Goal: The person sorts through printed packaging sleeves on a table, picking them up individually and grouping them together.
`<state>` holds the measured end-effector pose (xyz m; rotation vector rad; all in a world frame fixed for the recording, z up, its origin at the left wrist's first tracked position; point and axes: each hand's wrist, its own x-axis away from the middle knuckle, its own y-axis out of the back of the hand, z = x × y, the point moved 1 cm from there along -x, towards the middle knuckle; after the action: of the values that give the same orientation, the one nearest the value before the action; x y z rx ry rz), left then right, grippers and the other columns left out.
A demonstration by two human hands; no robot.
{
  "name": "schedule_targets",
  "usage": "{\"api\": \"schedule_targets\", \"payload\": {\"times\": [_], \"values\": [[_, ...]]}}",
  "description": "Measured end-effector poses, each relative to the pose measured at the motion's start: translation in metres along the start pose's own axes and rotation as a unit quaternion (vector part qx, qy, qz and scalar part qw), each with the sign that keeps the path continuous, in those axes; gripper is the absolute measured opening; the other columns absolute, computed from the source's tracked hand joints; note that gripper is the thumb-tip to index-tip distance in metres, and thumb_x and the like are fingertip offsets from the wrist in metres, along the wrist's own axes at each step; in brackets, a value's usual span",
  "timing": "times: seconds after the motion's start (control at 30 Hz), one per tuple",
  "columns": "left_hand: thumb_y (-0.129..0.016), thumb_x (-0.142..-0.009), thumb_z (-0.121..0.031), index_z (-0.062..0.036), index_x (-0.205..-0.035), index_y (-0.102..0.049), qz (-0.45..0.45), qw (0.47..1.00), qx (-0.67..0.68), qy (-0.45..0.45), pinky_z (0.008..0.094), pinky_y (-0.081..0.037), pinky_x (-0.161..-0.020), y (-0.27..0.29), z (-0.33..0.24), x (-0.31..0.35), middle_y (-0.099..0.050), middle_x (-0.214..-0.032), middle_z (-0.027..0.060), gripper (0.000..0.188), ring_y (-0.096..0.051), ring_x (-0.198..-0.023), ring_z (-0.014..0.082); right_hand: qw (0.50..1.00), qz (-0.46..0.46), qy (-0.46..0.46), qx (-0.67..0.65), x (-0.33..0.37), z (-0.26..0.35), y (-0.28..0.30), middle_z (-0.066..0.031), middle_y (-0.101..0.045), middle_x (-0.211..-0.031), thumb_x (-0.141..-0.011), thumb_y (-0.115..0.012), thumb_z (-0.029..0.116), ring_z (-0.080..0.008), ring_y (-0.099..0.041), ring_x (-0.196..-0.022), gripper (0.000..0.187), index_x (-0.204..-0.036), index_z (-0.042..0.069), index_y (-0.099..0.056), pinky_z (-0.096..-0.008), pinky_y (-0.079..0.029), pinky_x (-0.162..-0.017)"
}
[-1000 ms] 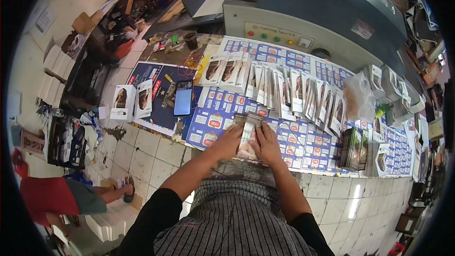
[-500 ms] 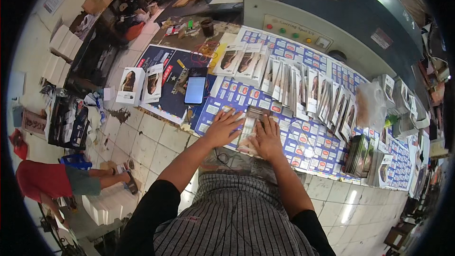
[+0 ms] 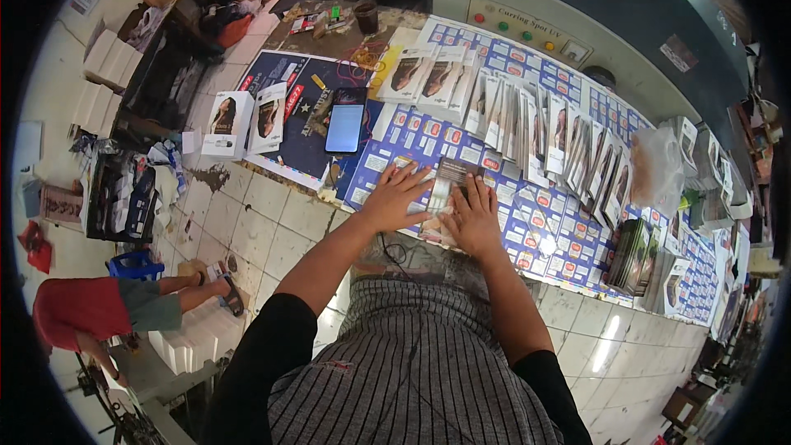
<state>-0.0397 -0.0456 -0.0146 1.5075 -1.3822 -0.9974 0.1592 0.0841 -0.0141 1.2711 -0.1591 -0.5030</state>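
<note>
Between my hands, near the table's front edge, lies a dark and pale printed stack of flat cards or sleeves [image 3: 456, 171]; its exact kind is partly hidden. My left hand [image 3: 397, 199] rests along the stack's left side, fingers stretched out and spread. Lying flat over the right part of the stack is my right hand [image 3: 475, 218], its fingers also extended. Neither hand grips anything. Beyond them, a long row of white printed packets [image 3: 548, 136] leans in overlapping order across the table.
A phone [image 3: 345, 121] with a lit screen lies left of the stack, and white boxes [image 3: 227, 125] sit farther left. Dark packets [image 3: 633, 257] and a clear plastic bag [image 3: 657, 166] are at the right. A grey machine [image 3: 511, 0] borders the back. Another person [image 3: 91, 309] is at lower left.
The view has shifted slightly, so the table's things sit a little farther right and higher. The stack's far end, earlier showing several layered edges, now looks more even. Both hands stay at it.
</note>
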Motion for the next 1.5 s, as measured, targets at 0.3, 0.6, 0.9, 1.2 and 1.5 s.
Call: {"api": "schedule_targets", "payload": {"times": [0.3, 0.6, 0.9, 1.2, 1.5], "values": [[-0.062, -0.089, -0.057, -0.0146, -0.148, -0.046, 0.001, 1.000, 0.002, -0.013, 0.0555, -0.010, -0.121, 0.0023, 0.0020, 0.0015, -0.029, -0.162, 0.0070, 0.074, -0.019, -0.152, 0.0298, 1.000, -0.006, -0.002, 0.010, -0.0011, 0.0066, -0.0002, -0.0203, -0.033, -0.157, -0.092, -0.060, 0.052, -0.0376, -0.025, -0.148, 0.067, -0.145, 0.012, -0.050, -0.0600, -0.018, -0.117], [-0.063, -0.089, -0.054, -0.0149, -0.151, -0.041, 0.026, 1.000, 0.010, -0.012, 0.0548, -0.008, -0.122, 0.0034, 0.0029, 0.0000, -0.025, -0.164, 0.0070, 0.077, -0.016, -0.153, 0.0286, 1.000, 0.002, -0.016, 0.013, -0.0010, 0.0069, -0.0028, -0.0191, -0.033, -0.158, -0.091, -0.060, 0.055, -0.0366, -0.024, -0.149, 0.069, -0.145, 0.014, -0.051, -0.0604, -0.017, -0.118], [-0.066, -0.086, -0.056, -0.0142, -0.152, -0.040, 0.034, 0.999, 0.009, -0.008, 0.0551, -0.007, -0.122, 0.0073, 0.0008, 0.0017, -0.023, -0.165, 0.0068, 0.082, -0.015, -0.153, 0.0280, 1.000, -0.003, -0.004, 0.011, -0.0002, 0.0065, -0.0013, -0.0194, -0.033, -0.157, -0.090, -0.061, 0.055, -0.0367, -0.025, -0.149, 0.070, -0.146, 0.014, -0.050, -0.0603, -0.017, -0.118], [-0.065, -0.087, -0.055, -0.0112, -0.152, -0.039, 0.038, 0.999, 0.008, -0.015, 0.0556, -0.006, -0.122, 0.0080, 0.0021, 0.0004, -0.024, -0.164, 0.0085, 0.083, -0.016, -0.153, 0.0289, 1.000, 0.009, -0.011, 0.011, -0.0007, 0.0060, -0.0032, -0.0191, -0.031, -0.159, -0.090, -0.061, 0.055, -0.0359, -0.023, -0.150, 0.071, -0.146, 0.014, -0.050, -0.0604, -0.015, -0.118], [-0.061, -0.089, -0.059, -0.0218, -0.154, -0.037, 0.052, 0.998, -0.012, -0.031, 0.0581, -0.007, -0.120, 0.0065, 0.0027, -0.0025, -0.022, -0.165, 0.0087, 0.078, -0.014, -0.153, 0.0331, 1.000, -0.007, -0.017, -0.024, 0.0002, 0.0046, 0.0030, -0.0200, -0.031, -0.158, -0.090, -0.062, 0.051, -0.0377, -0.024, -0.148, 0.070, -0.146, 0.012, -0.048, -0.0596, -0.016, -0.118]]}}
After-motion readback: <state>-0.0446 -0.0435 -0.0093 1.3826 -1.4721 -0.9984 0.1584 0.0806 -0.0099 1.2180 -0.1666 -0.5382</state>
